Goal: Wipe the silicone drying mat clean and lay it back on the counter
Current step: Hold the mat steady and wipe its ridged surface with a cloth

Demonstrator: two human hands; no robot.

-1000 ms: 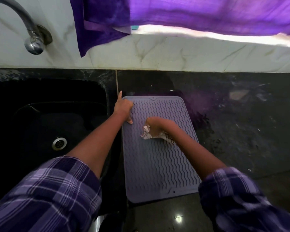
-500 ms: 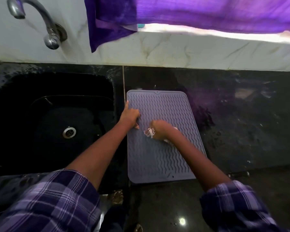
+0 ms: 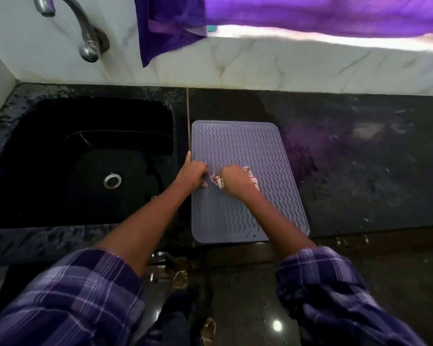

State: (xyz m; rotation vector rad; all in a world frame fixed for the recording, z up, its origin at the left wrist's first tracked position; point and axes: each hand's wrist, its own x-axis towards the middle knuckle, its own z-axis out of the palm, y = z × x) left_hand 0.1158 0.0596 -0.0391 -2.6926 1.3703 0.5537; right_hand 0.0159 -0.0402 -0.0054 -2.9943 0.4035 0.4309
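1. Head view: the grey silicone drying mat [image 3: 248,181] lies flat on the dark desk [image 3: 360,158], just right of the sink [image 3: 85,158].
2. Left hand [image 3: 194,173], fingers curled, pins the mat's left edge.
3. Right hand [image 3: 235,179], closed on a patterned cloth [image 3: 251,174], has slid left since a second ago, so wiping continues.

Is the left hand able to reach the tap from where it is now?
Probably yes, with a stretch. The left hand rests on the mat's left edge, and the tap sits up on the wall past the sink. Nothing stands between them; only the open sink lies below that path.
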